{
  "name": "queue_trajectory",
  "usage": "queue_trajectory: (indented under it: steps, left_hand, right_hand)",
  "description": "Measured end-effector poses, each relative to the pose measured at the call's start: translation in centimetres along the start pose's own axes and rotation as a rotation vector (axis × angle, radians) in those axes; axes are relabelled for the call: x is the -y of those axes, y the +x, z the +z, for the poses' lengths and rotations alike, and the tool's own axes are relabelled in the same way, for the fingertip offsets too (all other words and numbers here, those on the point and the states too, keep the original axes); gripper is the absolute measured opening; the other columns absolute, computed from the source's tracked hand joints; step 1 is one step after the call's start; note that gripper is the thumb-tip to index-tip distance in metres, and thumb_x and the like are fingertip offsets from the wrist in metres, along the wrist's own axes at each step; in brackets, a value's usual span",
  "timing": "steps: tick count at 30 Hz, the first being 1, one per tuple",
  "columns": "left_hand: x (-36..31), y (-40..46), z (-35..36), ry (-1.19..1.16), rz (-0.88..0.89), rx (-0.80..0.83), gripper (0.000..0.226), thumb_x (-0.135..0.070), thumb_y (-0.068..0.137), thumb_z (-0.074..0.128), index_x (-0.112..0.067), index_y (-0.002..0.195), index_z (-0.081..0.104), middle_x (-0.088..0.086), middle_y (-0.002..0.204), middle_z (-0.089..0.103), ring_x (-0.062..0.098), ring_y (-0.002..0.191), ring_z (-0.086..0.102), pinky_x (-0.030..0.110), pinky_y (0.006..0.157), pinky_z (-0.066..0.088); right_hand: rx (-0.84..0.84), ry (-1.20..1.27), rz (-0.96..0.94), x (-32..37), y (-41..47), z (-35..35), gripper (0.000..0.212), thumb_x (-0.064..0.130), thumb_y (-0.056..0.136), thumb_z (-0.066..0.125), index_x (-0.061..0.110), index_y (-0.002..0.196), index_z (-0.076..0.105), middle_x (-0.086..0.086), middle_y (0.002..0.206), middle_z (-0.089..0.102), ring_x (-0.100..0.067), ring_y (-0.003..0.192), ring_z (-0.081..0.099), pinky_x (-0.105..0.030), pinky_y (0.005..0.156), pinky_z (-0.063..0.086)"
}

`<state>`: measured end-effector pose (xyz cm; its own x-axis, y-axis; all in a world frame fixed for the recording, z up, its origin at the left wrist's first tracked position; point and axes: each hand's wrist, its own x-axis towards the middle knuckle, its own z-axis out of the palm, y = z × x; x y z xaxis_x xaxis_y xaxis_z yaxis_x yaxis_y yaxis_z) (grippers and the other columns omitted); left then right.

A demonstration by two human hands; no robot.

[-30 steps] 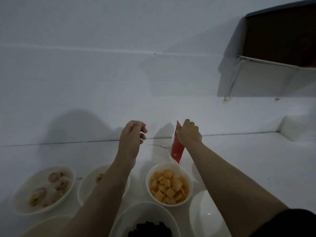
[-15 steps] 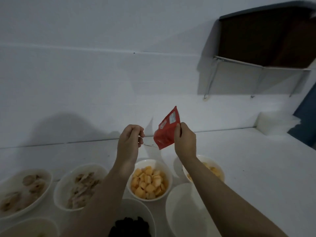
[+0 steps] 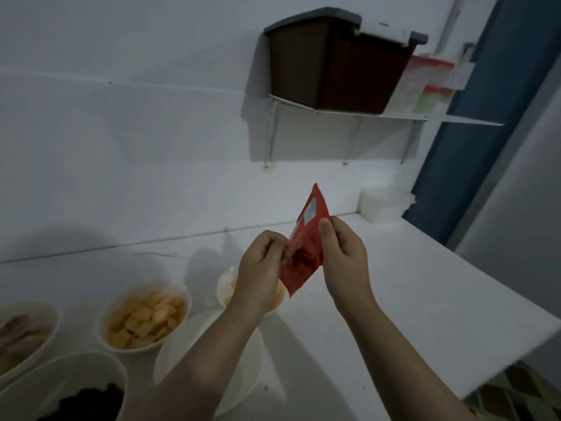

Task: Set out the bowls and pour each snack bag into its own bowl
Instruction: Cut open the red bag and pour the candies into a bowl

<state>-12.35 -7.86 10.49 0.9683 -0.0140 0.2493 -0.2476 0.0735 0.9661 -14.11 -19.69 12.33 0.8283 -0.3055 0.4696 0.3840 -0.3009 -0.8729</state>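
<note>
The grip of both hands is closed on the red snack bag; the left hand pinches its left edge with curled fingers, and the right hand holds its right edge, thumb pressed flat on the front; the bag is held in the air above the worktop, standing on a corner so that one point is up and one down, with a small pale label near its top; between the two hands its middle looks pulled apart, though whether it is torn open I cannot tell.

Below the left hand sits a white bowl, mostly hidden by the wrist, with something pale yellow showing inside; to its left is a bowl of orange-yellow cubes; nearer the camera a white bowl with nothing visible inside lies partly under the left forearm; at the lower left edge are a bowl of dark pieces and a bowl of pale brownish pieces, both cut off by the frame.

On the wall above, a shelf carries a dark brown box; a white container stands at the back right corner of the worktop.
</note>
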Motion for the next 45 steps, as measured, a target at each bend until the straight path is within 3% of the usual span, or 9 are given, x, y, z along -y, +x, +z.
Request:
queue_trajectory:
  steps: [5,11,15,21,24,29,35,41,45]
  left_hand:
    - [2.1,-2.4,7.5,0.022,-0.045,0.109,0.022,-0.017,0.099,0.047,-0.009,0.081,0.057,-0.011,0.065,0.055,0.002,0.062,0.052,0.015,0.06,0.042]
    - [5.3,-4.3,12.8,0.083,-0.151,0.194,0.022,-0.017,0.099,0.047,-0.006,0.084,0.057,-0.006,0.068,0.056,0.006,0.063,0.052,0.02,0.062,0.043]
    - [7.4,-4.9,14.3,0.154,-0.336,0.261,0.026,-0.023,0.1,0.046,-0.01,0.081,0.058,-0.004,0.07,0.057,0.011,0.069,0.055,0.025,0.066,0.043]
    - [8.2,-4.4,14.5,0.18,-0.433,0.284,0.031,-0.034,0.1,0.047,-0.016,0.076,0.055,-0.001,0.072,0.055,0.013,0.069,0.054,0.026,0.069,0.043]
    - [8.2,-3.9,14.5,0.199,-0.433,0.29,0.034,-0.04,0.099,0.048,-0.014,0.082,0.062,0.005,0.08,0.063,0.018,0.077,0.061,0.03,0.076,0.048]
    - [7.4,-3.7,14.7,0.227,-0.386,0.329,0.038,-0.048,0.096,0.051,-0.013,0.09,0.067,-0.003,0.077,0.068,0.009,0.075,0.066,0.025,0.073,0.05]
    - [6.9,-3.3,14.5,0.211,-0.399,0.413,0.026,-0.023,0.1,0.044,-0.005,0.091,0.06,0.002,0.075,0.059,0.012,0.07,0.058,0.028,0.069,0.047]
    - [7.0,-3.7,14.4,0.169,-0.369,0.399,0.025,-0.021,0.102,0.042,-0.014,0.082,0.055,-0.009,0.062,0.051,0.004,0.059,0.051,0.02,0.06,0.044]
    - [7.0,-3.7,14.3,0.151,-0.369,0.397,0.024,-0.018,0.1,0.043,-0.013,0.079,0.055,-0.006,0.063,0.05,0.007,0.06,0.051,0.026,0.063,0.044]
  right_hand:
    - [0.014,0.002,0.12,-3.3,-1.5,-6.9,0.036,0.026,0.104,0.042,-0.002,0.088,0.058,-0.02,0.083,0.059,-0.035,0.074,0.057,-0.047,0.069,0.053]
    - [0.111,-0.018,0.219,-8.1,-3.3,-12.0,0.035,0.019,0.103,0.043,-0.002,0.078,0.055,-0.014,0.067,0.052,-0.014,0.062,0.048,-0.026,0.059,0.041]
    - [0.194,-0.049,0.313,-10.8,-4.5,-13.4,0.039,0.019,0.104,0.043,0.012,0.067,0.053,0.008,0.059,0.053,-0.005,0.057,0.048,-0.017,0.057,0.039]
    - [0.243,-0.018,0.442,-11.0,-5.0,-13.8,0.043,0.034,0.106,0.036,0.016,0.079,0.065,0.011,0.069,0.065,0.0,0.066,0.061,-0.012,0.062,0.045]
    - [0.271,0.025,0.484,-10.6,-4.6,-14.3,0.045,0.035,0.106,0.034,0.026,0.072,0.062,0.018,0.063,0.064,0.006,0.06,0.058,-0.007,0.059,0.042]
    - [0.298,0.012,0.479,-10.9,-4.5,-14.6,0.041,0.039,0.103,0.042,0.02,0.068,0.052,0.014,0.06,0.049,-0.006,0.061,0.047,-0.019,0.063,0.038]
    - [0.317,0.04,0.489,-10.7,-4.4,-14.7,0.041,0.042,0.102,0.045,0.025,0.065,0.05,0.015,0.06,0.047,-0.004,0.059,0.045,-0.018,0.062,0.038]
    - [0.351,-0.023,0.483,-10.6,-3.9,-14.8,0.043,0.033,0.101,0.045,0.032,0.058,0.052,0.016,0.061,0.051,-0.008,0.065,0.048,-0.027,0.069,0.041]
    - [0.403,-0.127,0.445,-10.3,-3.3,-15.1,0.029,0.028,0.095,0.047,0.012,0.072,0.054,0.005,0.068,0.055,-0.011,0.066,0.05,-0.032,0.07,0.044]
